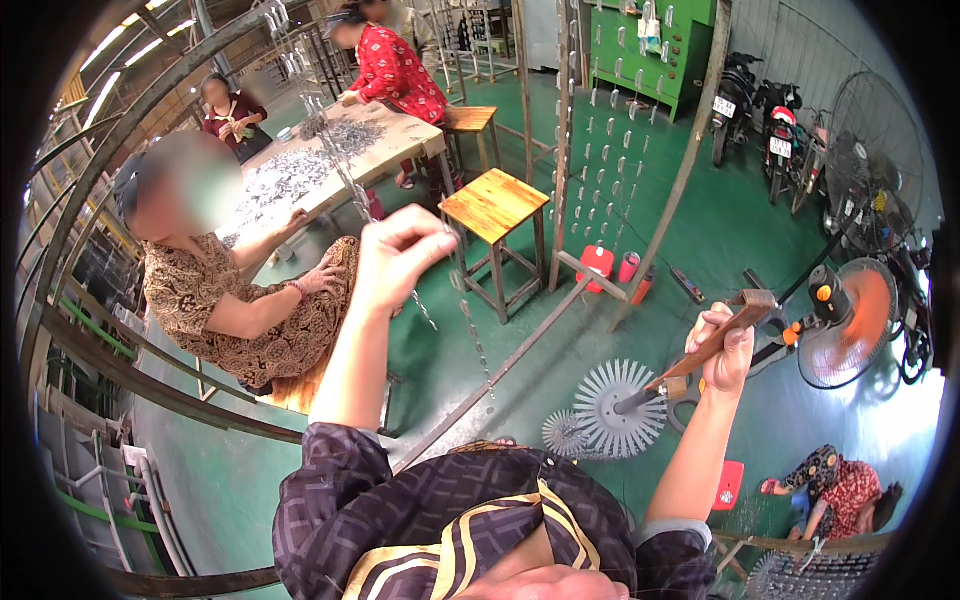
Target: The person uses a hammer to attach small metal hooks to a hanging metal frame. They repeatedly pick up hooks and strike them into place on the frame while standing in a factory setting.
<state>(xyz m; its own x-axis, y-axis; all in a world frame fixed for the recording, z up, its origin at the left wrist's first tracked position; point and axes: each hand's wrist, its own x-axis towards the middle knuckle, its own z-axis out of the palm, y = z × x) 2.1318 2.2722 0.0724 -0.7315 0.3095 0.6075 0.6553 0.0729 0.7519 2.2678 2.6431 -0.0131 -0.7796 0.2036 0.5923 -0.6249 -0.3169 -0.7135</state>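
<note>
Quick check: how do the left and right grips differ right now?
The left grip has thumb and fingertips drawn together beside a hanging chain, its hold unclear; the right grip is closed on a brown bar. The left grip sits higher in the picture, the right grip lower. Both are bare, with fingers bent.

Green floor (560,345) under square wooden stool (495,204)
</note>
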